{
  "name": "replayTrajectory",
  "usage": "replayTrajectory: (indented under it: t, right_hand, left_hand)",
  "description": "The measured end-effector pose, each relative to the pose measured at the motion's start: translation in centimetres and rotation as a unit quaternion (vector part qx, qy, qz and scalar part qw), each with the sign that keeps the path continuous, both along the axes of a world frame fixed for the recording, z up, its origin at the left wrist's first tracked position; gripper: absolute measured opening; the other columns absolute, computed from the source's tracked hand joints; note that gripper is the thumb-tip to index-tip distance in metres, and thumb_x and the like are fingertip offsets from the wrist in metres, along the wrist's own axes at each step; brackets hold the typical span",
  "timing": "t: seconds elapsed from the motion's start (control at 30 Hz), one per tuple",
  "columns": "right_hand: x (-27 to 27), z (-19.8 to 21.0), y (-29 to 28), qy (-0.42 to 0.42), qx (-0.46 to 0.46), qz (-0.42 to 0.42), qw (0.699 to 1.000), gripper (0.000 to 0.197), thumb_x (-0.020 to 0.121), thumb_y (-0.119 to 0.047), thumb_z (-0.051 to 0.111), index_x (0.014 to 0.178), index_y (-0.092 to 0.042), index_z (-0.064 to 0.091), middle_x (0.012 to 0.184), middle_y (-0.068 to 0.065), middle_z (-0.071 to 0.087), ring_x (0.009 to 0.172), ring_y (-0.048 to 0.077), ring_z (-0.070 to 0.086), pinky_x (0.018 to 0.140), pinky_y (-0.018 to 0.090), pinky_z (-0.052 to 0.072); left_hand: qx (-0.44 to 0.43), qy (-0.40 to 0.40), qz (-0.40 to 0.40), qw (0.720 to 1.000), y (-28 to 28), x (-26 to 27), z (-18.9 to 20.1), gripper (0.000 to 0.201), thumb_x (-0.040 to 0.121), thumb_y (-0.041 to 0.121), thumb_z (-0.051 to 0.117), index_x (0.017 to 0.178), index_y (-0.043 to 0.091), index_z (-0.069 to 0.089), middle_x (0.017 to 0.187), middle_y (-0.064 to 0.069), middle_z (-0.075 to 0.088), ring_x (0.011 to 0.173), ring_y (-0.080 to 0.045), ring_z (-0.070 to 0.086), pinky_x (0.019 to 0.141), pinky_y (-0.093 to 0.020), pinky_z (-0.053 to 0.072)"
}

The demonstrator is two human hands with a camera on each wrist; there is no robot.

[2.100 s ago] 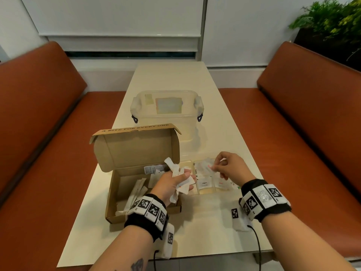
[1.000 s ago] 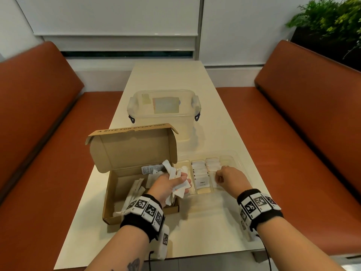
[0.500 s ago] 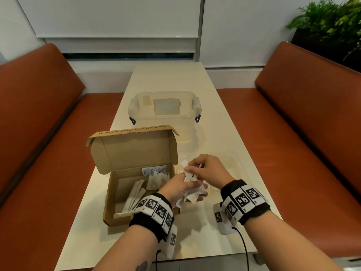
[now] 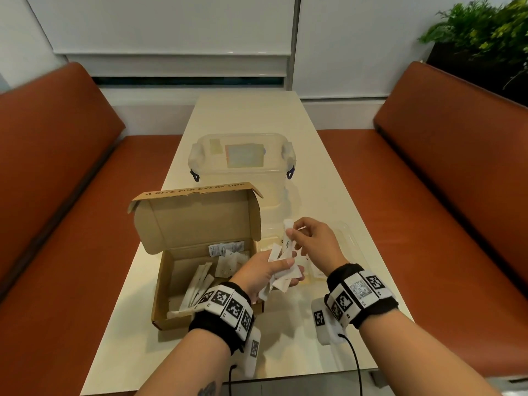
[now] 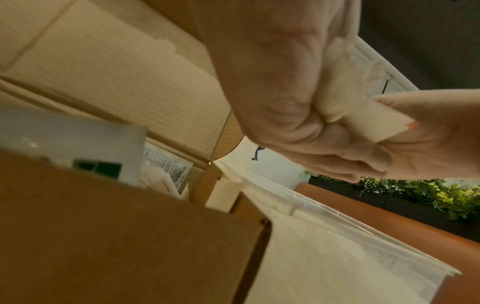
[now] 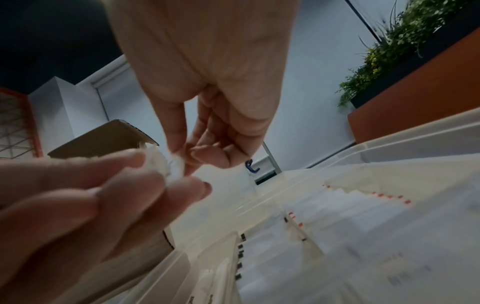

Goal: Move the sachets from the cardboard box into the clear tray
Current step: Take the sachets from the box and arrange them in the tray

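The left grip is clutching a bunch of sachets; the right grip is pinching one sachet, both hiding most of the clear tray beside the cardboard box before a lidded tub.

Brown cardboard box: matt, a bit rough, tiny ridges on the inside of the lid. White paper sachets: thin, crinkly, dull. Clear tray on the right: see-through plastic, smooth, shiny at the rim. Far tub: cloudy plastic, smooth. Cream table: smooth, a soft shine. Orange-brown benches on both sides: smooth like leather. Black wristbands: soft cloth.
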State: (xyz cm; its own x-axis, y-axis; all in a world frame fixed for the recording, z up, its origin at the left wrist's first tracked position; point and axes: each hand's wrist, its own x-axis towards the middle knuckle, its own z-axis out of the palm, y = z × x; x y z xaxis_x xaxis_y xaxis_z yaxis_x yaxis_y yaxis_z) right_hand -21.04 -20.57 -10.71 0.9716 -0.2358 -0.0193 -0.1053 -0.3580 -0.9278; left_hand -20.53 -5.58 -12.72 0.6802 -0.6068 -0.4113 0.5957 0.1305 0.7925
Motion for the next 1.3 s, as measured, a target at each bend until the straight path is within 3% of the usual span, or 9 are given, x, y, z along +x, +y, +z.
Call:
replayTrajectory:
  t: [0.23,0.33,0.43,0.57,0.7,0.9,1.07,1.23,1.3]
  right_hand:
    - [0.7,0.4,-0.5,-0.018,0.022,-0.051,0.998,0.012,0.096,-0.019,0.053,0.083,-0.019,0.051,0.058,0.002,0.062,0.044,0.009,0.053,0.053,0.022,0.047]
    - [1.1,0.2,-0.8,-0.017,0.028,-0.075,0.997,0.012,0.094,-0.012,0.054,0.084,-0.02,0.051,0.063,-0.001,0.061,0.053,0.011,0.055,0.056,0.023,0.05]
    - [1.4,-0.1,-0.8,0.006,0.004,-0.085,0.996,0.007,0.091,-0.011,0.055,0.094,-0.016,0.052,0.071,0.003,0.063,0.064,0.017,0.059,0.065,0.033,0.054]
    - [1.7,-0.7,0.5,0.041,-0.012,-0.025,0.999,0.014,0.088,-0.008,0.061,0.093,-0.017,0.051,0.072,0.009,0.066,0.057,0.017,0.062,0.055,0.026,0.056]
    - [1.7,-1.8,2.1,0.089,-0.082,0.048,0.991,0.018,0.084,0.001,0.061,0.093,-0.014,0.055,0.071,0.011,0.063,0.062,0.021,0.062,0.07,0.036,0.057]
    - [1.8,-3.0,3.4,0.13,-0.183,0.112,0.968,0.035,0.076,0.008,0.065,0.104,-0.012,0.06,0.088,0.006,0.059,0.076,0.017,0.056,0.074,0.031,0.052]
    - [2.1,-3.4,3.6,0.141,-0.299,0.182,0.926,0.053,0.081,0.0,0.067,0.131,-0.013,0.055,0.12,0.009,0.061,0.109,0.021,0.058,0.091,0.024,0.043]
    - [2.0,-3.3,3.6,0.1,-0.518,0.21,0.823,0.041,0.086,-0.028,0.061,0.126,-0.02,0.057,0.109,0.005,0.065,0.113,0.027,0.041,0.087,0.036,0.038]
    - [1.9,-3.4,3.1,0.102,-0.541,0.201,0.81,0.041,0.086,-0.039,0.06,0.124,-0.023,0.058,0.109,0.003,0.065,0.113,0.026,0.041,0.087,0.037,0.035]
  left_hand:
    - [0.001,0.015,0.046,0.999,0.5,0.0,-0.2,0.019,0.093,0.003,0.054,0.111,-0.003,0.057,0.092,-0.02,0.07,0.081,-0.027,0.07,0.069,-0.031,0.06]
    - [0.006,0.009,0.112,0.994,1.2,0.4,-0.2,0.019,0.094,0.005,0.053,0.11,-0.002,0.059,0.088,-0.018,0.071,0.073,-0.023,0.071,0.057,-0.028,0.058]
    - [0.001,-0.003,0.205,0.979,1.9,1.1,-0.4,0.022,0.094,0.004,0.053,0.114,-0.004,0.058,0.097,-0.024,0.067,0.073,-0.025,0.069,0.059,-0.028,0.058]
    - [-0.018,0.008,0.278,0.96,2.7,1.4,-0.7,0.014,0.092,0.006,0.056,0.104,0.0,0.059,0.086,-0.021,0.071,0.068,-0.024,0.072,0.061,-0.029,0.06]
    - [-0.013,-0.002,0.293,0.956,2.9,1.3,-0.8,0.011,0.093,0.009,0.057,0.101,0.004,0.059,0.085,-0.024,0.069,0.064,-0.026,0.072,0.059,-0.032,0.06]
    - [-0.004,-0.023,0.284,0.959,3.0,1.2,-0.9,0.015,0.091,0.014,0.06,0.101,0.003,0.06,0.079,-0.017,0.07,0.061,-0.025,0.07,0.048,-0.029,0.056]
    - [-0.022,-0.036,0.272,0.961,3.0,1.2,-0.8,0.008,0.093,0.013,0.058,0.096,0.005,0.061,0.071,-0.012,0.07,0.058,-0.024,0.067,0.05,-0.03,0.057]
    - [0.006,-0.062,0.278,0.959,2.9,1.2,-0.8,0.006,0.093,0.012,0.057,0.095,0.006,0.06,0.073,-0.01,0.071,0.058,-0.023,0.067,0.051,-0.031,0.057]
    - [0.01,-0.066,0.273,0.96,2.9,1.2,-0.8,0.008,0.093,0.012,0.057,0.095,0.005,0.06,0.075,-0.011,0.071,0.06,-0.023,0.068,0.051,-0.03,0.057]
